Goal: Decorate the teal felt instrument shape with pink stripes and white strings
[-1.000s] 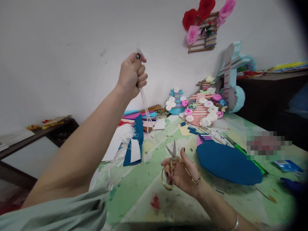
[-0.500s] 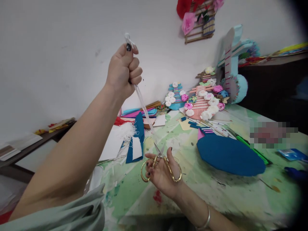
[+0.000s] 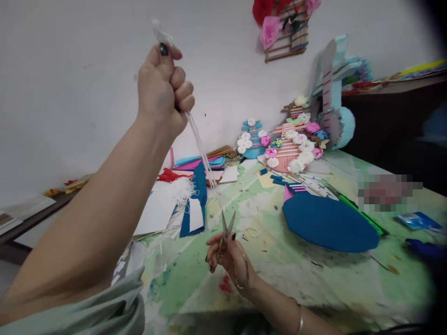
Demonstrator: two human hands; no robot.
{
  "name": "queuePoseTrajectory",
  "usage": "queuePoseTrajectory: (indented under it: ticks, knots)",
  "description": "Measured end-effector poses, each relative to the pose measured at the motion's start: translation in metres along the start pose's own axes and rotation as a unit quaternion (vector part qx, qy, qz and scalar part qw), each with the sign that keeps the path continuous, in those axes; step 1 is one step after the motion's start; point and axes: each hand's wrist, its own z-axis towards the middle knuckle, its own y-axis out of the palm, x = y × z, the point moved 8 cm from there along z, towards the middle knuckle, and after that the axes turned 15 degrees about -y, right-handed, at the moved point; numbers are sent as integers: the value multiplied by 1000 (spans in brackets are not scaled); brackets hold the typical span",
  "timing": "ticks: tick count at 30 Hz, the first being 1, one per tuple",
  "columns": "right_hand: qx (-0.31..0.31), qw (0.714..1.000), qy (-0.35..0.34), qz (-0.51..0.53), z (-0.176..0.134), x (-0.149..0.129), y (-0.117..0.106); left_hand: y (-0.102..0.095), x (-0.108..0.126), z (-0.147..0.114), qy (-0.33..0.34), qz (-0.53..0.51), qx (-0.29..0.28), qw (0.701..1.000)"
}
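Observation:
My left hand [image 3: 164, 88] is raised in front of the wall, its fist closed around a bundle of white string [image 3: 199, 142]. A tuft of the string sticks out above the thumb, and the strands hang down toward the table. Low in front of me, my right hand [image 3: 228, 260] holds gold-handled scissors [image 3: 228, 225], with thumb and fingers in the loops. Their blades point up and stand apart, just below the ends of the strands. A small loop of string [image 3: 252, 232] lies on the table right of the scissors.
The table [image 3: 265, 284] has a green patterned cover. A dark blue oval board [image 3: 330, 223] lies on the right by a green tool [image 3: 363, 216]. White yarn [image 3: 181, 190], blue card [image 3: 199, 186] and paper sheets [image 3: 153, 213] lie left. Flower-decorated instrument models [image 3: 291, 146] stand at the back.
My left hand has moved up and left with the string, whose strands now hang more loosely. My right hand has dropped slightly with the scissors, which have turned; a small string loop now shows on the table.

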Motion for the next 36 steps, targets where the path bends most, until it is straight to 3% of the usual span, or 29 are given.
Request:
queuePoseTrajectory:
  ticks: [5, 13, 18, 23, 30, 36]
  knots:
    - [-22, 996, -68, 57, 13, 13, 14, 2, 8, -2, 1, -2, 41, 999]
    - [-3, 963, -172, 208, 36, -21, 24, -2, 11, -3, -20, -24, 90, 995]
    - [17, 950, -164, 267, 53, -40, 12, 0, 10, 0, -57, -80, 92, 991]
    - [2, 939, -140, 314, 64, -51, 2, 3, 18, 7, -52, -111, 73, 990]
    - [16, 909, -105, 403, 67, -48, -3, 3, 19, 12, -51, -120, 74, 989]
    - [40, 900, -98, 423, 74, -46, -10, 5, 18, 6, -62, -136, 65, 987]
